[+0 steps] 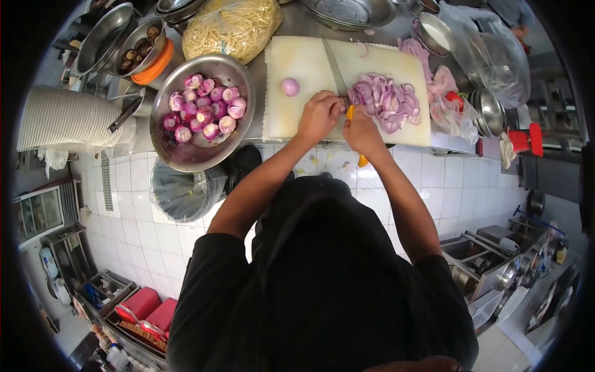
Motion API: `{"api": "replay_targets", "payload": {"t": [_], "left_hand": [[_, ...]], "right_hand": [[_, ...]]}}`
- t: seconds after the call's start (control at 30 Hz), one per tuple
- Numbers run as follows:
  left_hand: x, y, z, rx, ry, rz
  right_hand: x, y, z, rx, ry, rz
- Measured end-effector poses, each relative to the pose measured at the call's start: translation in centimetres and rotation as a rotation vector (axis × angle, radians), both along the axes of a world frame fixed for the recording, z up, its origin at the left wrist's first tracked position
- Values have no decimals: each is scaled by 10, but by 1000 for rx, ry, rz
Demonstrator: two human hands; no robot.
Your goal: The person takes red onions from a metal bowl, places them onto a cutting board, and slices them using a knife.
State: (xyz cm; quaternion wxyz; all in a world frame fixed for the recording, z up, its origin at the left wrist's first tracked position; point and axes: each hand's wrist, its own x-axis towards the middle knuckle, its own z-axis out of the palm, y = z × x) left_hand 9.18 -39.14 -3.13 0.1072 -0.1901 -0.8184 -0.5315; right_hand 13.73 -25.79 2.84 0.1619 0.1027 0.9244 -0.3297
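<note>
My right hand is wrapped round the yellow handle of a knife, whose long blade points away from me over the white cutting board. Close beside it, my left hand has its fingers bent together at the blade's base; what they hold, if anything, is hidden. A heap of sliced purple onion lies to the right of the blade. One peeled onion rests on the left part of the board. Left of the board, a perforated metal bowl contains several peeled onions.
Behind the bowl sits a bag of noodles. Metal bowls and plastic bags are right of the board. A lined bin stands below the counter's edge. Stacked plates are at the far left.
</note>
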Motion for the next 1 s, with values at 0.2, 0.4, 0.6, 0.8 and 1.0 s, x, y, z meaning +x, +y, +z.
{"api": "replay_targets", "payload": {"t": [0.2,0.4,0.6,0.8,1.0], "left_hand": [[-1,-2,-2,-7,20,-6],[0,-3,1,23,5,-24],[-2,-3,0,-23,27,-19],[-4,1,-6,15,18,-32],[-24,-3,6,-121,259,-187]], "right_hand": [[-5,8,16,24,4,41],[2,-6,56,-59,-98,-1],[1,-8,13,-36,15,-7],[-5,6,-4,-32,38,-31],[-6,44,-1,131,109,80]]}}
